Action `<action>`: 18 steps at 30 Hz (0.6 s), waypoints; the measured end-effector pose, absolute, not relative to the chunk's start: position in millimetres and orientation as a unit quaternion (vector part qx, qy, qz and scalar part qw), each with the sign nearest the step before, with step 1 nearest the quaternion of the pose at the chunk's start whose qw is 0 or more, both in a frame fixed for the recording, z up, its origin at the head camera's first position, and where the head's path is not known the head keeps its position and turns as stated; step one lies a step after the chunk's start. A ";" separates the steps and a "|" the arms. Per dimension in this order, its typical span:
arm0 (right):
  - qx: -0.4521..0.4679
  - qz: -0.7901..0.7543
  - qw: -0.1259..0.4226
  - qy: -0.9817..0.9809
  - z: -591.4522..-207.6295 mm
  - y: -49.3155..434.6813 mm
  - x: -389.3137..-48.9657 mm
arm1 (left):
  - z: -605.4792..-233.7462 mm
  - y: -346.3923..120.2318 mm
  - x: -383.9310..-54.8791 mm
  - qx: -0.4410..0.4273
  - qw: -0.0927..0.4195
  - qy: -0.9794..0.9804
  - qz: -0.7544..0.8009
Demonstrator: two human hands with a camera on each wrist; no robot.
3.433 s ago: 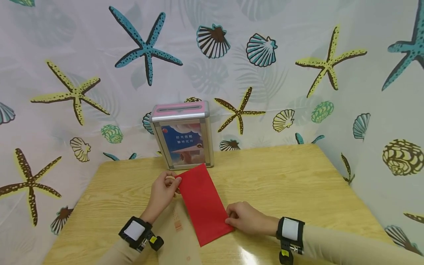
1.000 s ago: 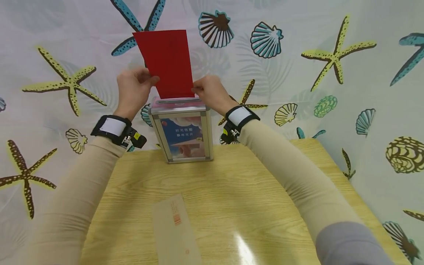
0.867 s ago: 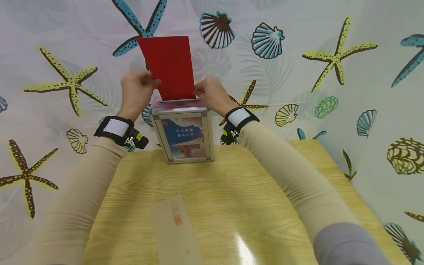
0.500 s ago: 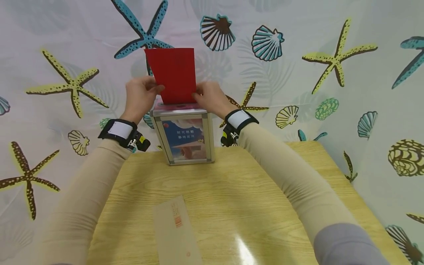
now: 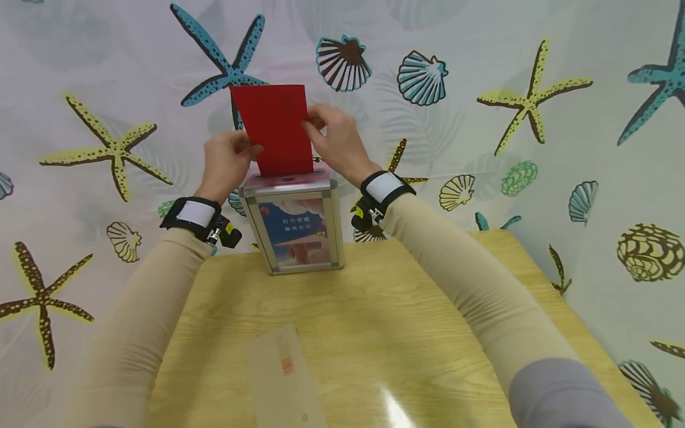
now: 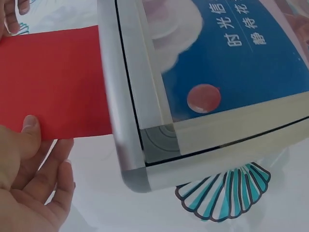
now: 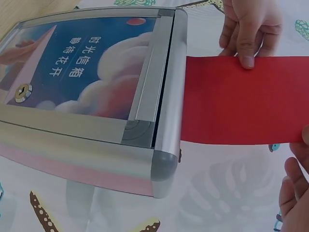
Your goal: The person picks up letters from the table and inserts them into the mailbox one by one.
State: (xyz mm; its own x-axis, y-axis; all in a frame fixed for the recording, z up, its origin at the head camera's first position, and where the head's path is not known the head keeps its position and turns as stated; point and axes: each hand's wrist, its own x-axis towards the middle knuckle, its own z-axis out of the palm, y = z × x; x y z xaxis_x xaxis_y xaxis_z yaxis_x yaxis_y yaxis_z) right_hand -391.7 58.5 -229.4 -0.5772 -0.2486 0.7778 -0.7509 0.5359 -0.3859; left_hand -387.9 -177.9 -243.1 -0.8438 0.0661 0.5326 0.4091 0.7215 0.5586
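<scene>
A red paper envelope [image 5: 275, 128] stands upright, its lower end in the slot on the pink top of a metal-framed letter box [image 5: 336, 238]. My left hand [image 5: 222, 166] pinches the envelope's left edge low down, just above the box, with the thumb on the near face. Higher up on the opposite edge, my right hand [image 5: 339, 142] holds it between thumb and fingers. In the left wrist view the red envelope [image 6: 58, 87] meets the box's silver rim [image 6: 113, 106]. The right wrist view has the left thumb [image 7: 247, 53] flat against the paper.
A tan envelope [image 5: 280, 380] with a red printed mark lies on the wooden table [image 5: 407, 315] near the front. Behind the box hangs a white cloth [image 5: 374, 24] with starfish and shells. The box's front carries a lock [image 7: 23, 93].
The red envelope has gone from above the table to the letter box, then down into its slot. Over the last half second my right hand has slid up along its edge.
</scene>
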 end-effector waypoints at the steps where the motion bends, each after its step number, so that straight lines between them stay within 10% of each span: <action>1: 0.311 0.364 0.340 -0.809 -229.1 57.2 -391.6 | -245.3 -179.9 -388.7 -0.136 0.244 -0.895 -0.349; 11: 0.298 0.343 0.277 -0.847 -234.6 54.7 -389.6 | -258.9 -187.9 -393.5 -0.164 0.210 -0.907 -0.326; 18: 0.320 0.353 0.341 -0.810 -232.8 60.0 -390.7 | -258.5 -185.0 -394.3 -0.185 0.236 -0.892 -0.338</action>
